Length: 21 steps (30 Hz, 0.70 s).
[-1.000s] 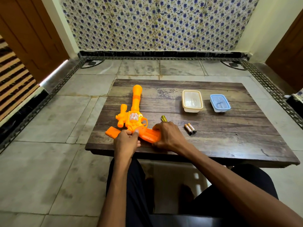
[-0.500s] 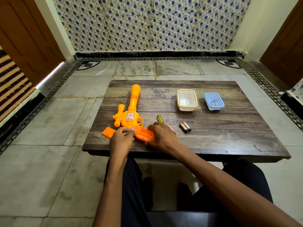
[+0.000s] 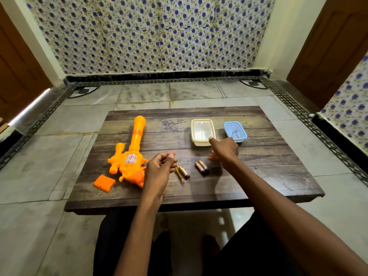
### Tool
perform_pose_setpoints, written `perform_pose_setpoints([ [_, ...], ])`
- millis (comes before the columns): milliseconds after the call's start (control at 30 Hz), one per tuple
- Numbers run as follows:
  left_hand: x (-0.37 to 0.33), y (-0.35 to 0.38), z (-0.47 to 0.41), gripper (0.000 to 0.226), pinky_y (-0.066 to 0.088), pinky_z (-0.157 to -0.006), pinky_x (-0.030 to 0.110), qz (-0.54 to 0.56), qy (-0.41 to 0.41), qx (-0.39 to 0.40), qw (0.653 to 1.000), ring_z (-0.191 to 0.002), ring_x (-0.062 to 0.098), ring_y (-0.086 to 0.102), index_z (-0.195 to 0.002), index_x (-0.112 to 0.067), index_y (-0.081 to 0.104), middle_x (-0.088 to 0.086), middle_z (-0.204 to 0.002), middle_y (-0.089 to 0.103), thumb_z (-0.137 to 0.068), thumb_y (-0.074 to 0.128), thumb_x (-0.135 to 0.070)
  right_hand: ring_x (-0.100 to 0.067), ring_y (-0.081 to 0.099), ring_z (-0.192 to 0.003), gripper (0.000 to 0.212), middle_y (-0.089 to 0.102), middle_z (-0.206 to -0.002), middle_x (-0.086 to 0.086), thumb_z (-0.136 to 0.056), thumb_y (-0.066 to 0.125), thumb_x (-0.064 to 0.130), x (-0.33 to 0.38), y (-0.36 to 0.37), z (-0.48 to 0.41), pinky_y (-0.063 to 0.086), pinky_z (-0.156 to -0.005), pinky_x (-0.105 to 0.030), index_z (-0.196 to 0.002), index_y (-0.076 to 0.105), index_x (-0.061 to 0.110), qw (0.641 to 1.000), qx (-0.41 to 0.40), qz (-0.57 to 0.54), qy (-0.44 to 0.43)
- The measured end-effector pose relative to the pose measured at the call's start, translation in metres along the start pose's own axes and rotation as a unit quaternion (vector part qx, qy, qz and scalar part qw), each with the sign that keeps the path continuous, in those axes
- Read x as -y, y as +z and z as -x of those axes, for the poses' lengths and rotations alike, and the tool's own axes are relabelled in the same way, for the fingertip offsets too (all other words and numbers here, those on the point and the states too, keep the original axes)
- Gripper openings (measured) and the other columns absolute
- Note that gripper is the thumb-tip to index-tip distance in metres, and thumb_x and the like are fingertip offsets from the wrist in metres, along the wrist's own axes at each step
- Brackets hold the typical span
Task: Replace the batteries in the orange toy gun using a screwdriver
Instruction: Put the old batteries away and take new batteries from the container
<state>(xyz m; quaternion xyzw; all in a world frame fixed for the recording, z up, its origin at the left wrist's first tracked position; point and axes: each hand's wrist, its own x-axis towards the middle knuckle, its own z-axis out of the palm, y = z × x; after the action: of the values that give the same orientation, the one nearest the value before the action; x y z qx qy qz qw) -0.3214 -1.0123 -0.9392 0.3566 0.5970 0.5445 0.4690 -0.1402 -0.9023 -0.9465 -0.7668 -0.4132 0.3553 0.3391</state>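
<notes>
Blue-flowered wallpaper backs the tiled floor (image 3: 59, 156) where I sit at a low, dark wooden tabletop (image 3: 258, 172). My orange toy gun (image 3: 131, 156) lies flat on the left half of it, barrel pointing toward the far edge and grip toward the near edge, partly hidden under my left wrist. Its detached orange battery cover (image 3: 104, 183) rests by itself close to the near left corner, just beside the gun but not touching it.

My left hand (image 3: 159, 169) hovers above the middle of the tabletop with the fingers curled and the thumb and fingertips pinched together; whether something small is caught between them I cannot tell. Just beyond that hand, toward the right, the screwdriver (image 3: 179, 173) lies on the wood with a single battery (image 3: 184, 171) right alongside it. A pair of batteries (image 3: 202, 166) lies side by side a little further right, apart from the single one.

My right hand (image 3: 224, 149) is stretched out over the centre right, holding nothing, index finger extended and its tip at the near rim of the cream container (image 3: 203, 130). That container sits toward the far edge, with the blue container (image 3: 235, 131) near it on the right, both with lids on.
</notes>
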Motion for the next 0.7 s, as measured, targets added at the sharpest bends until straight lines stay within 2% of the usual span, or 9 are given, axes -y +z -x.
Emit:
perform_pose_setpoints([
  [67,0.000,0.008,0.001,0.018,0.055,-0.078,0.024,0.005,0.015,0.008,1.000,-0.082,0.013,0.065,-0.111,-0.007,0.068,0.005,-0.088,0.070,-0.100,0.057,-0.015,-0.024,0.069,-0.045,0.051,0.070,-0.099,-0.016,-0.088,0.068,0.044,0.000,0.005,-0.012,0.063,-0.066,-0.041,-0.111,0.057,0.000,0.998,0.000,-0.043,0.036],
  [167,0.001,0.011,0.002,0.015,0.057,-0.082,0.029,0.003,0.030,0.005,1.000,-0.085,0.013,0.068,-0.107,-0.012,0.069,0.006,-0.091,0.071,-0.100,0.056,-0.014,-0.023,0.068,-0.043,0.053,0.070,-0.101,-0.017,-0.084,0.071,0.042,-0.001,0.018,-0.031,0.063,-0.059,-0.040,-0.115,0.058,0.000,0.996,0.001,-0.072,0.047],
  [333,0.003,0.007,0.003,0.015,0.055,-0.077,0.026,0.006,0.032,0.008,0.999,-0.086,0.014,0.069,-0.108,-0.012,0.068,0.009,-0.094,0.072,-0.100,0.055,-0.014,-0.021,0.072,-0.061,0.019,0.068,-0.092,-0.012,-0.085,0.069,0.006,0.004,0.019,-0.031,0.064,-0.065,-0.039,-0.102,0.064,0.000,0.983,0.023,-0.164,0.083],
  [400,0.002,0.007,0.005,0.014,0.055,-0.075,0.025,0.014,0.035,0.004,0.999,-0.086,0.015,0.069,-0.108,-0.011,0.068,0.009,-0.093,0.072,-0.100,0.055,-0.013,-0.019,0.071,-0.062,0.008,0.066,-0.090,-0.011,-0.088,0.064,0.002,0.004,0.015,-0.027,0.063,-0.067,-0.035,-0.096,0.063,0.002,0.975,0.034,-0.201,0.089],
  [467,-0.001,0.008,0.006,0.014,0.056,-0.076,0.026,0.031,0.045,-0.009,0.998,-0.087,0.018,0.069,-0.109,-0.012,0.067,0.010,-0.097,0.071,-0.099,0.058,-0.012,-0.018,0.068,-0.064,0.005,0.067,-0.087,-0.012,-0.091,0.061,0.002,0.005,0.008,-0.018,0.063,-0.072,-0.035,-0.091,0.060,0.007,0.974,0.045,-0.211,0.068],
  [533,-0.005,0.009,0.007,0.017,0.057,-0.082,0.029,0.038,0.070,-0.033,0.996,-0.095,0.022,0.068,-0.113,-0.014,0.066,0.011,-0.107,0.069,-0.096,0.063,-0.013,-0.018,0.062,-0.063,0.009,0.066,-0.085,-0.013,-0.092,0.058,0.001,0.008,-0.004,-0.005,0.060,-0.067,-0.032,-0.097,0.059,0.008,0.972,0.085,-0.218,0.018],
  [600,-0.012,0.011,0.007,0.029,0.054,-0.088,0.030,0.016,0.100,-0.054,0.993,-0.109,0.022,0.064,-0.120,-0.017,0.062,0.008,-0.118,0.064,-0.092,0.069,-0.016,-0.016,0.054,-0.061,0.011,0.062,-0.080,-0.012,-0.095,0.057,0.002,0.010,-0.021,0.012,0.054,-0.060,-0.028,-0.102,0.060,0.008,0.963,0.149,-0.220,-0.039],
  [700,-0.027,0.012,0.006,0.051,0.049,-0.091,0.025,-0.040,0.143,-0.050,0.988,-0.120,0.013,0.055,-0.134,-0.024,0.054,0.000,-0.133,0.054,-0.087,0.075,-0.025,-0.015,0.056,-0.069,0.013,0.062,-0.080,-0.009,-0.097,0.057,0.006,0.012,-0.050,0.040,0.056,-0.062,-0.029,-0.107,0.063,0.011,0.958,0.210,-0.161,-0.113],
])
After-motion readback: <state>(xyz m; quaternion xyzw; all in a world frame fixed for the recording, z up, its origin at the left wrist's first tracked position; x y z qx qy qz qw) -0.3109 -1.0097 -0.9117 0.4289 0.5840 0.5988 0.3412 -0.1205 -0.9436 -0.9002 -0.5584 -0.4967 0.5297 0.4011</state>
